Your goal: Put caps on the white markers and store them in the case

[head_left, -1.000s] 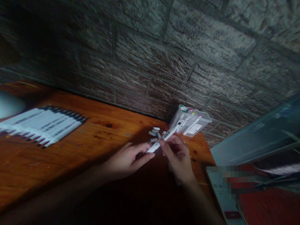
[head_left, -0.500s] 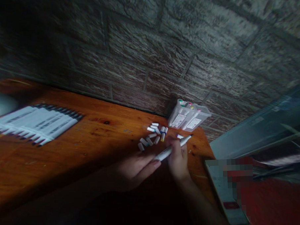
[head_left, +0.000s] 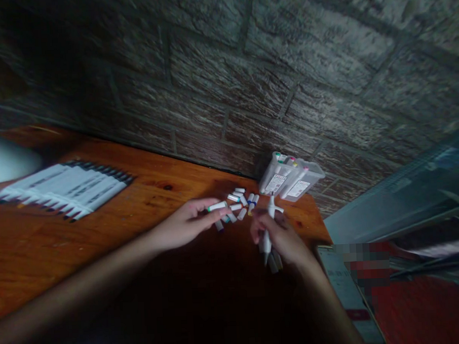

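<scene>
My left hand (head_left: 191, 224) pinches a white marker cap (head_left: 217, 206) with a green end between thumb and fingers. In my right hand (head_left: 280, 233) is an uncapped white marker (head_left: 267, 241), held nearly upright with its ends bare. Between and behind the hands lies a loose pile of white marker caps (head_left: 242, 214) with coloured ends. Below my right hand, several more caps (head_left: 272, 264) show dimly in shadow. To the left, a row of white markers (head_left: 66, 186) without caps lies side by side, dark tips at both ends.
A clear plastic box (head_left: 300, 184) with a few capped markers stands at the table's back right corner, by the stone-patterned wall (head_left: 196, 107). A pale rounded object (head_left: 8, 159) is at the far left. Books or papers (head_left: 348, 288) lie beyond the right edge of the wooden table (head_left: 165, 187).
My left hand has let go of the marker, moved up and left, and taken a green-ended cap. My right hand has turned the marker from slanted to nearly upright.
</scene>
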A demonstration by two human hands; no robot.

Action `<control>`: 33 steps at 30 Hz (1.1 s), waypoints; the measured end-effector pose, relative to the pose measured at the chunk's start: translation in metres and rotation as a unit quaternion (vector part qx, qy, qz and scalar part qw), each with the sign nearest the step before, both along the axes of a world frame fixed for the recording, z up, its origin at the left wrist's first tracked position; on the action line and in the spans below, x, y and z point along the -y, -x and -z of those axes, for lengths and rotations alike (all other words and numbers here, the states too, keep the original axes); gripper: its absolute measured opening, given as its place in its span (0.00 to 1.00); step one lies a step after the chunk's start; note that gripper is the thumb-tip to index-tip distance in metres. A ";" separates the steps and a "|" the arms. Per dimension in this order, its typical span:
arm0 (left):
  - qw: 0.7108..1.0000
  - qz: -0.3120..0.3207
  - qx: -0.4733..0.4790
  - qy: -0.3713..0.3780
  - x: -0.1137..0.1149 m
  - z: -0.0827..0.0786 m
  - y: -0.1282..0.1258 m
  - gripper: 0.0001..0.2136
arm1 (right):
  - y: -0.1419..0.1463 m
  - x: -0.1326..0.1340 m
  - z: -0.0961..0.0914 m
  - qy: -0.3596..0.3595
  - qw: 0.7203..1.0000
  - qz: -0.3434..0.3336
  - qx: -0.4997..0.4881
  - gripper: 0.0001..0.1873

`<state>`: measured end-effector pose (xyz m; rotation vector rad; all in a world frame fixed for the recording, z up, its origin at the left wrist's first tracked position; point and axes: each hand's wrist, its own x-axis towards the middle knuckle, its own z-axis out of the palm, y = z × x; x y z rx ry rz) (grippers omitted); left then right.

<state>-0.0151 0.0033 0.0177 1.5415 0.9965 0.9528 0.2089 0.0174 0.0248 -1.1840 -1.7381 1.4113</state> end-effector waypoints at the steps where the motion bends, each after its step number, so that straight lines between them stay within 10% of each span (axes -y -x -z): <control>1: 1.000 0.007 0.001 -0.001 0.001 -0.001 0.001 0.17 | 0.003 0.007 -0.001 0.016 0.998 -0.046 0.044 0.25; 23: 0.981 0.180 -0.057 -0.047 0.005 -0.004 0.009 0.13 | 0.005 0.020 -0.014 0.160 0.953 -0.174 0.189 0.27; 33: 0.984 0.078 -0.148 -0.057 0.011 0.010 0.002 0.27 | 0.017 0.026 -0.009 0.109 0.972 -0.156 0.135 0.28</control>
